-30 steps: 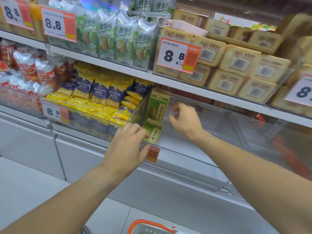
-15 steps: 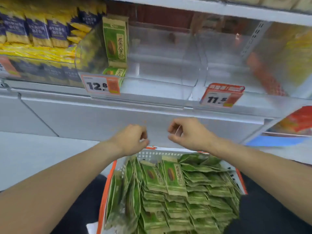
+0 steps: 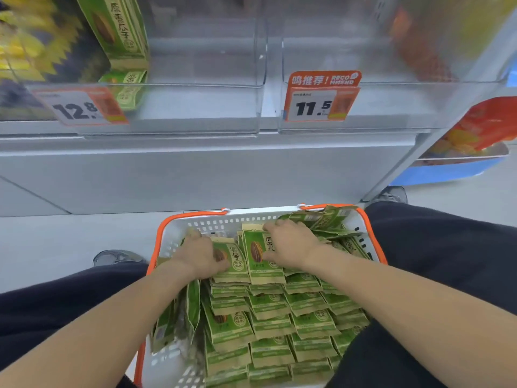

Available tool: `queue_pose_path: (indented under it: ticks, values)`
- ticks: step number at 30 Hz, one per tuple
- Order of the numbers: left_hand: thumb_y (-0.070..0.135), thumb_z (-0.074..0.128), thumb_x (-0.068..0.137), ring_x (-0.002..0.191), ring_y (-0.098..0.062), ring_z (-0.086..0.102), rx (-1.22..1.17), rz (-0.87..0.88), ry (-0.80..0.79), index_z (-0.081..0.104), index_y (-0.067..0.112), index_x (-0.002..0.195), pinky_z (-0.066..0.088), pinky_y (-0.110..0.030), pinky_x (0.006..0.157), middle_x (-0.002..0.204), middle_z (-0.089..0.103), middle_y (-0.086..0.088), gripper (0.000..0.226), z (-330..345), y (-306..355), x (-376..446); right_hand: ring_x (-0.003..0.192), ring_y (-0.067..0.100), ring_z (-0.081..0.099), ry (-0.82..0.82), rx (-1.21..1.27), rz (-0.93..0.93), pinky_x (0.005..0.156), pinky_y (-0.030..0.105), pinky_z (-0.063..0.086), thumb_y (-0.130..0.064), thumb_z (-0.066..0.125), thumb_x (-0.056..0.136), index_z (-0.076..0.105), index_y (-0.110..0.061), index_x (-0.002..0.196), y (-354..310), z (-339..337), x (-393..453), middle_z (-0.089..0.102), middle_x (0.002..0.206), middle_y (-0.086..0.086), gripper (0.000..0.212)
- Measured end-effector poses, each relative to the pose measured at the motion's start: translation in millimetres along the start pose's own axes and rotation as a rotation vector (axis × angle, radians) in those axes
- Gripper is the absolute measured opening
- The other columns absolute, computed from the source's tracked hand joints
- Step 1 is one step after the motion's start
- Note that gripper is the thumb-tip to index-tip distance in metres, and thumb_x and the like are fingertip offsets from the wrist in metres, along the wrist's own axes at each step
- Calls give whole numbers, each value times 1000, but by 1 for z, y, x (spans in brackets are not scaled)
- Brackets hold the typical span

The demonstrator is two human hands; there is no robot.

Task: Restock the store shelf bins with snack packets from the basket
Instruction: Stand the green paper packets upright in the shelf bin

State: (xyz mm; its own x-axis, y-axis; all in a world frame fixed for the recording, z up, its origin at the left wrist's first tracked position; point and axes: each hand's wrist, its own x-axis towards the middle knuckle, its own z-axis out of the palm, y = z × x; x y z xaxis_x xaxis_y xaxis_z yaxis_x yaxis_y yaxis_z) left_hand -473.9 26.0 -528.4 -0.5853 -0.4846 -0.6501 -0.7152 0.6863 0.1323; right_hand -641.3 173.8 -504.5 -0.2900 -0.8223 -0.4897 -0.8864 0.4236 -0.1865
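1. Closest in: the person is crouched with dark trousers [image 3: 436, 264] on either side of a white basket [image 3: 179, 236] with orange trim, sitting on the floor between the knees. It's packed with green and kraft-brown snack packets [image 3: 268, 326], mostly lying in overlapping rows, a few standing on edge along the left side.

2. Both hands are down at the far end of the basket. The left hand [image 3: 200, 254] has its grip curled around the top edge of one packet [image 3: 233, 264], thumb lying on the front of it. The right hand [image 3: 291, 245] does the same with the neighbouring packet [image 3: 261, 256], fingers hooked over its top and thumb pressing near the lower front. The two packets sit side by side, touching, propped up above the rest.

3. A grey shoe [image 3: 117, 257] shows left of the basket, another [image 3: 391, 195] to the right further back.

4. Beyond that is the pale grey base of the shelf [image 3: 195, 175].

5. Up top, two clear plastic shelf bins. The left bin [image 3: 201, 107] carries a 12.8 price tag [image 3: 81, 107] and holds a couple of matching green packets [image 3: 120, 32] at its left end, one upright, one lower in front. The right bin [image 3: 391, 105] has an orange 11.5 tag [image 3: 321, 98].

6. Far left is a blurry yellow product [image 3: 25, 37]; far right, a red pack [image 3: 481, 127] in a blue tray.
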Motion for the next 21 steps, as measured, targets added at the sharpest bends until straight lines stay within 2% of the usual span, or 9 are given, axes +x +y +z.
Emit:
queue_pose_path:
  ticks: [3, 5, 8, 11, 13, 16, 21]
  values:
    - [83, 51, 67, 129, -30, 39, -35, -48, -8, 70, 22, 94, 43, -42, 104, 128, 58, -15, 69, 4, -5, 3, 136, 34, 39, -88, -103, 33, 112, 51, 33, -56, 61, 90, 33, -10, 148, -5, 5, 5, 47, 145, 16, 80]
    - [80, 56, 71, 132, -34, 38, -53, -75, -13, 66, 14, 92, 41, -44, 106, 133, 54, -20, 70, 5, -3, -1, 137, 37, 35, -130, -168, 52, 111, 53, 31, -59, 60, 90, 30, -9, 148, -10, 10, 8, 43, 146, 19, 82]
    - [75, 62, 74, 134, -32, 36, -85, -70, 2, 66, 13, 106, 38, -43, 109, 134, 50, -17, 70, 6, -3, -5, 138, 38, 33, -162, -219, 63, 111, 54, 30, -60, 57, 91, 26, -8, 151, -14, 13, 12, 44, 145, 21, 85]
    - [64, 70, 76, 127, -28, 42, -164, -27, 37, 63, 15, 115, 41, -38, 105, 125, 52, -10, 63, 4, -2, -13, 143, 37, 27, -169, -203, 23, 115, 55, 25, -60, 56, 92, 23, -10, 153, -12, 15, 13, 40, 151, 19, 86]
    - [53, 75, 79, 115, -23, 46, -212, -25, 67, 57, 11, 112, 43, -33, 94, 114, 49, -5, 56, 1, 2, -19, 144, 34, 28, -136, -76, -4, 117, 55, 22, -60, 61, 89, 26, -13, 153, -11, 17, 15, 36, 155, 15, 88]
    - [39, 79, 80, 100, -18, 51, -330, -22, 106, 50, 17, 103, 41, -29, 79, 104, 52, 0, 43, -3, 7, -23, 140, 31, 38, -71, 167, -18, 116, 51, 26, -57, 74, 79, 29, -17, 152, -15, 17, 17, 38, 154, 7, 94]
    - [23, 80, 81, 90, -17, 60, -567, -103, 122, 53, 17, 101, 50, -30, 74, 101, 62, -4, 34, -7, 2, -25, 130, 33, 47, 3, 499, 25, 110, 44, 40, -39, 90, 67, 33, -21, 145, -32, 16, 17, 41, 145, 8, 99]
